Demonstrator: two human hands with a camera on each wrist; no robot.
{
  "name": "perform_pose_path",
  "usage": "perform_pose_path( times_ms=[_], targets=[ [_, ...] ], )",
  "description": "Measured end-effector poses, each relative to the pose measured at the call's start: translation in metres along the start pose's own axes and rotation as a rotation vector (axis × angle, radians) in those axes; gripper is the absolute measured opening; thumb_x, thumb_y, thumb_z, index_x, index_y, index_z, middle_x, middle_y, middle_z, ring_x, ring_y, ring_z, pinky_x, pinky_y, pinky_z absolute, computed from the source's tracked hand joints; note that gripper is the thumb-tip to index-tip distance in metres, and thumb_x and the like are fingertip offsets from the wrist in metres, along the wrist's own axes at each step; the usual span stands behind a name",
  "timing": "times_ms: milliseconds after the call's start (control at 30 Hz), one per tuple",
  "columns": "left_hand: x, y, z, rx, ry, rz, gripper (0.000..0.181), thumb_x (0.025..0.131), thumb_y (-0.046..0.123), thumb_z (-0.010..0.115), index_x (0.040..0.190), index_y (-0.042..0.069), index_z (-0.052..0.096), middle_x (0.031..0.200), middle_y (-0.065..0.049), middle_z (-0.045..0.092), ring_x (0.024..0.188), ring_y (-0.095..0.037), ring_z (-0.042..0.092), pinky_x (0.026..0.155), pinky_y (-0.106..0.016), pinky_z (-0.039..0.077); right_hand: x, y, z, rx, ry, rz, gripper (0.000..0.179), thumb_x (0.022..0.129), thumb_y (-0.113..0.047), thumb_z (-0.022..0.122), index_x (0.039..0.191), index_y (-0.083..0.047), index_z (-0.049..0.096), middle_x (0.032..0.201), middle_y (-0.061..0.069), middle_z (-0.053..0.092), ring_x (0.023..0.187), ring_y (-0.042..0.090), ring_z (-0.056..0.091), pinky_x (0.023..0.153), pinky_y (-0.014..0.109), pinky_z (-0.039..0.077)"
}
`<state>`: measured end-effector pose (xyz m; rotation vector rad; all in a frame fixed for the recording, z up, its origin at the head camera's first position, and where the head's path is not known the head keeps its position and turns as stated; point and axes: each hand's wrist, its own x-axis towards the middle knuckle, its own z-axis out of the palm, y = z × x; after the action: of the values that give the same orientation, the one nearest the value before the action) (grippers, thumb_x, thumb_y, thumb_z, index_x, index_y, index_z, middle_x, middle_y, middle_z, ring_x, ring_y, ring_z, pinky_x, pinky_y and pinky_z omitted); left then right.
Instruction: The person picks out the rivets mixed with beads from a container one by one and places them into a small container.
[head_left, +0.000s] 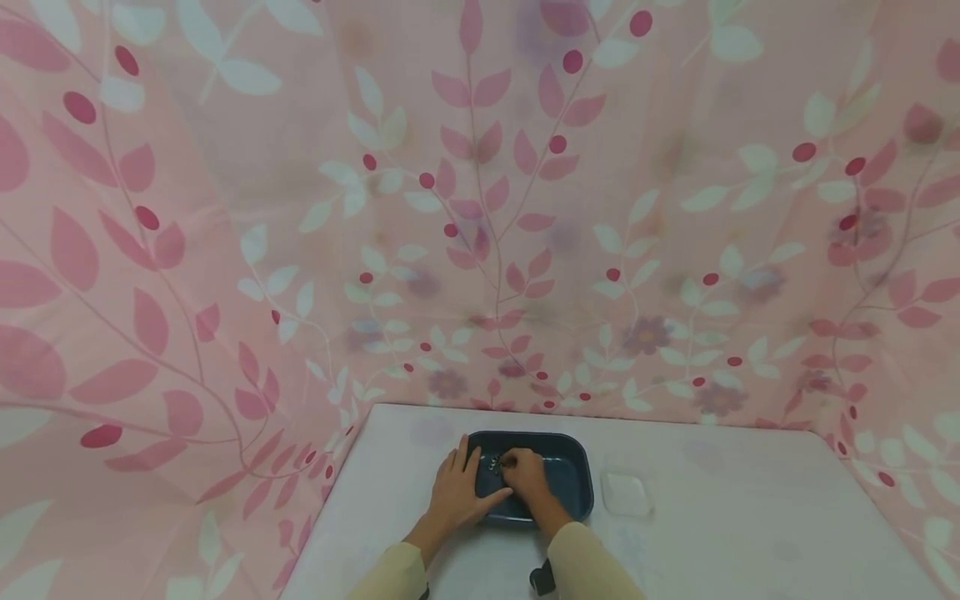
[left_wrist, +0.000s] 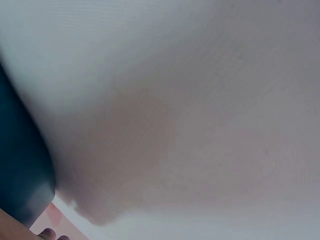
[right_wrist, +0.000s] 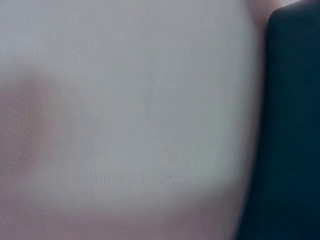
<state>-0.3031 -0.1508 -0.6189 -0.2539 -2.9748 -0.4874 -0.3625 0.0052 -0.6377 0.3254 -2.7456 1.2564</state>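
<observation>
A dark blue rectangular tray (head_left: 572, 475) with raised walls lies on the white-covered table. Several small shiny metallic-looking pieces (head_left: 493, 463) are gathered in its left part, too small to name. My left hand (head_left: 457, 487) lies over the tray's left rim with fingers spread and straight, thumb reaching across the near side. Inside the tray is my right hand (head_left: 527, 475), its fingers curled and fingertips right beside the small pieces. I cannot tell whether a piece is pinched in them. In the left wrist view the tray's outer wall (left_wrist: 22, 160) shows, with fingertips (left_wrist: 48, 233) below it.
To the right of the tray lies a clear, shallow, square plastic piece (head_left: 626, 493). The white cloth (head_left: 735, 508) covers the table. Pink leaf-patterned fabric (head_left: 495, 250) hangs behind the table and at both sides. The tray's dark wall (right_wrist: 290, 125) fills the right wrist view's right side.
</observation>
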Motion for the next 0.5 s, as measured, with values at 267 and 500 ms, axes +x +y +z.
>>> perform_pose_path(
  times_ms=[267,500],
  targets=[
    [-0.0002,-0.0010,0.0047,-0.008,0.017,0.009,0.104,0.081,0.083,0.047,0.150,0.005,0.040,0.164,-0.017,0.019,0.142,-0.042,0.035,0.114,-0.056,0.031,0.0005,-0.0016,0.0030,-0.043,0.012,-0.016,0.014,0.071,0.007,0.073,0.081,-0.003,0.075,0.074,0.008,0.071,0.063,0.013,0.054,0.059,0.031,0.048],
    [0.0005,-0.0012,0.0032,0.008,0.023,0.013,0.104,0.081,0.082,0.048,0.149,0.005,0.040,0.164,-0.016,0.018,0.142,-0.040,0.036,0.114,-0.056,0.031,0.0008,-0.0028,-0.0006,-0.016,-0.011,0.018,0.011,0.074,0.005,0.075,0.081,-0.002,0.074,0.074,0.007,0.070,0.064,0.013,0.057,0.059,0.031,0.050]
  ],
)
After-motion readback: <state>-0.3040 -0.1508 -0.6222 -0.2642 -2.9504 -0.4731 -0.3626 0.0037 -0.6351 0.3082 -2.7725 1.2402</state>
